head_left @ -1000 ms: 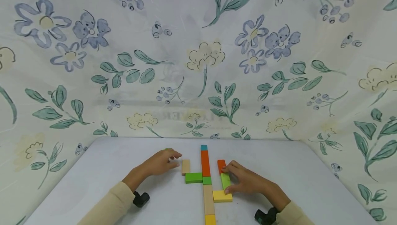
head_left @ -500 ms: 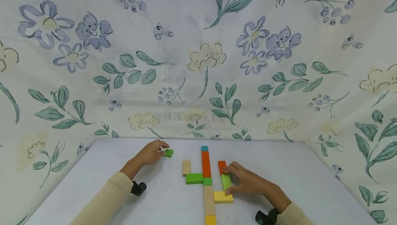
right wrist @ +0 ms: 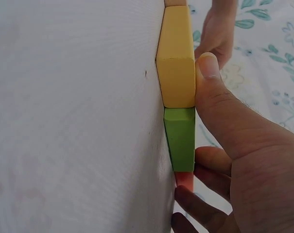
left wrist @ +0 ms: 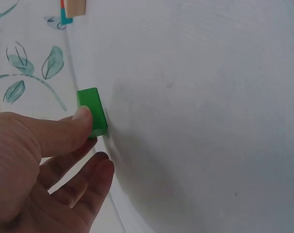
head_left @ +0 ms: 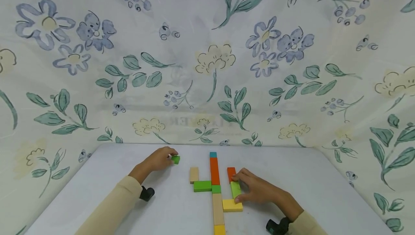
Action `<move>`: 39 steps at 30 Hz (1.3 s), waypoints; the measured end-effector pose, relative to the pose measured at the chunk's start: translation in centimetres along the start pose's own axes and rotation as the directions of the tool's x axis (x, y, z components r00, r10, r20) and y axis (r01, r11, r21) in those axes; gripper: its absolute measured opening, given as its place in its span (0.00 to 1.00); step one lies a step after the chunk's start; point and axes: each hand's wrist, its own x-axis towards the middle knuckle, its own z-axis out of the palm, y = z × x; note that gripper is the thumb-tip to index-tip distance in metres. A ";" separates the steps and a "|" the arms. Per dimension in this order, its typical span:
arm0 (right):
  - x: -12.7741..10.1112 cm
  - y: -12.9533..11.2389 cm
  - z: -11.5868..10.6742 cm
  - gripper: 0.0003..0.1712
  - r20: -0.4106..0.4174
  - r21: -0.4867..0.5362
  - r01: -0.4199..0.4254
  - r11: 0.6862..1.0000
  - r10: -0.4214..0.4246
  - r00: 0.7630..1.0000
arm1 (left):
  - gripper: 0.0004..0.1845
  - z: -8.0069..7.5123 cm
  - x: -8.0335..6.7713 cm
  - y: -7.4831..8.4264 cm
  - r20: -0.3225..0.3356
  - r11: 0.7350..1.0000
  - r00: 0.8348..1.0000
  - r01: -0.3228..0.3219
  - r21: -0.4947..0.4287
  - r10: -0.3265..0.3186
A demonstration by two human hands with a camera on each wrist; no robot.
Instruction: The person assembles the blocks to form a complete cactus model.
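In the head view my left hand [head_left: 162,159] pinches a small green block [left wrist: 93,111] between thumb and fingers, at the left of the table toward the back. My right hand [head_left: 259,188] rests over the blocks to the right of the middle row. Its thumb lies on a yellow block [right wrist: 178,63], and its fingers reach the place where a light green block [right wrist: 181,138] meets a red-orange block [head_left: 231,174]. These three blocks adjoin each other. Part of the light green and red-orange blocks is hidden behind the hand in the head view.
A straight row of blocks runs down the middle, with a long orange block [head_left: 215,171] and a long natural wood block [head_left: 218,208]. A green block [head_left: 202,186] branches off to the left, with a wooden block [head_left: 194,175] at its outer end. A floral cloth [head_left: 207,84] hangs behind.
My left hand has moved back and left, away from the wooden block, and has taken hold of the small green block. My right hand has stayed in place.
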 end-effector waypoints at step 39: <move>-0.1 0.0 0.0 0.41 0.004 0.038 0.012 0.999 -0.012 1.000 | 0.15 -1.6 0.9 2.0 0.065 0.995 0.997 -0.026 -0.091 0.032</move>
